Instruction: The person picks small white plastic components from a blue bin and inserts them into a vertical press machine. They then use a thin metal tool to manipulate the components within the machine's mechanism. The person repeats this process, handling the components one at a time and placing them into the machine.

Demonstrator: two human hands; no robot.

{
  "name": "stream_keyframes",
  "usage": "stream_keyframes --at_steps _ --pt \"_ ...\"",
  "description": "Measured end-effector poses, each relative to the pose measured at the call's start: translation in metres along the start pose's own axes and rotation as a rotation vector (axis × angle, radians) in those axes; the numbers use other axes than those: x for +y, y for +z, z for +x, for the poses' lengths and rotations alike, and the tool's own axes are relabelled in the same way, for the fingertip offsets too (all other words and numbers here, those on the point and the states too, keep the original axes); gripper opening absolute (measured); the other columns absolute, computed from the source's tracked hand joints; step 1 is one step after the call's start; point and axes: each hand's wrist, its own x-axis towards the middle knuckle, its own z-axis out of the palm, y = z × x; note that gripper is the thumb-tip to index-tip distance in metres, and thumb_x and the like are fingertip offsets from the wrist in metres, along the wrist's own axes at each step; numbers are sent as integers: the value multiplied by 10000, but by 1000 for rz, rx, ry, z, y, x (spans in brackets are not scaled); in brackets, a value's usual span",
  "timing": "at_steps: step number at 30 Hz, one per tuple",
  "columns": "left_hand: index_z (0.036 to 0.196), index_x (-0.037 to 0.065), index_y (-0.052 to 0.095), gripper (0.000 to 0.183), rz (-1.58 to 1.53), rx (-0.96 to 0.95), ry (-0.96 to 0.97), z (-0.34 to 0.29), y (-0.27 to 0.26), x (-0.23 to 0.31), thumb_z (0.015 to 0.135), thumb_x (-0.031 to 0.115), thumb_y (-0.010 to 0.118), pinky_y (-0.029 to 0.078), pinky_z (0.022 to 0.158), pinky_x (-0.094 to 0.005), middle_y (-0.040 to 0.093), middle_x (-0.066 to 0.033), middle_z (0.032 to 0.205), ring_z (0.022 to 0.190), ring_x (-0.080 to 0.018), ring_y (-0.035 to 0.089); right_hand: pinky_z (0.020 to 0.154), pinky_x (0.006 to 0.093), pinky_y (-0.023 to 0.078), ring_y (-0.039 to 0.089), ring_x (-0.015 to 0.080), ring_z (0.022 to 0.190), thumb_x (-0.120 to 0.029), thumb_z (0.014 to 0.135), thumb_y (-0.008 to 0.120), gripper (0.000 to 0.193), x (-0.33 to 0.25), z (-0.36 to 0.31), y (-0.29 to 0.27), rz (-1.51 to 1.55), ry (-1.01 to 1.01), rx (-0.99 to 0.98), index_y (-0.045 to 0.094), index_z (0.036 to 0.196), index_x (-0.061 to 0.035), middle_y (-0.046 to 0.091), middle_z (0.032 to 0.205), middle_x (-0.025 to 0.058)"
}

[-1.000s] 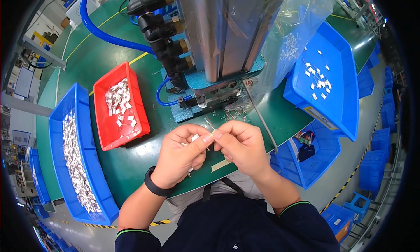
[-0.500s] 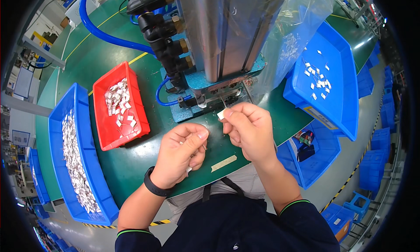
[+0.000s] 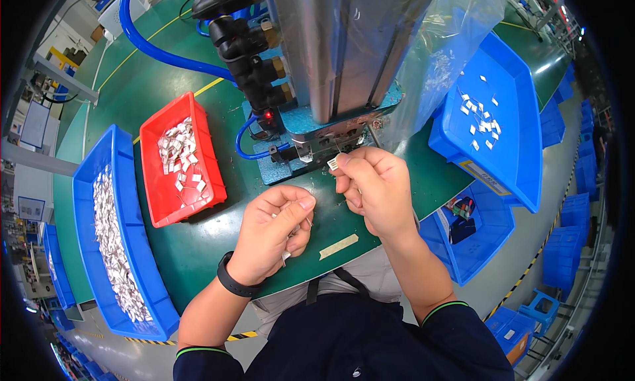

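Observation:
Between thumb and forefinger, my right hand (image 3: 377, 188) pinches a small white connector (image 3: 333, 163), its slotted face showing dark stripes. It is held just in front of the metal jaw of a pneumatic press (image 3: 331, 143), apart from it as far as I can see. My left hand (image 3: 274, 229), with a black band on its wrist, stays closed over the table's front. Bits of small white wired parts (image 3: 286, 255) stick out from its curled fingers; most of them are hidden in the palm.
Left of the press stand a red bin (image 3: 215, 179) and a long blue bin (image 3: 126, 182), both with many white parts. A tilted blue bin (image 3: 456, 143) at right holds several more, above another blue bin (image 3: 486, 255). Tape (image 3: 338, 247) sticks to the green table (image 3: 231, 209). Clear plastic hangs beside the press.
The connector has turned in my right fingers, from a plain white face to its striped one, and that hand has shifted slightly. A red light now glows on the press. My left hand keeps still.

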Motion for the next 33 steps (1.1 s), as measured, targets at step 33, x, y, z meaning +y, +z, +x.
stream_keyframes --at_steps 33 --pt "1026 41 479 158 -70 11 23 3 -1 0 955 173 426 266 356 -248 558 -120 686 382 -120 378 373 173 264 437 25 472 -107 885 643 119 7 -13 -5 11 263 -304 572 906 -13 580 689 36"
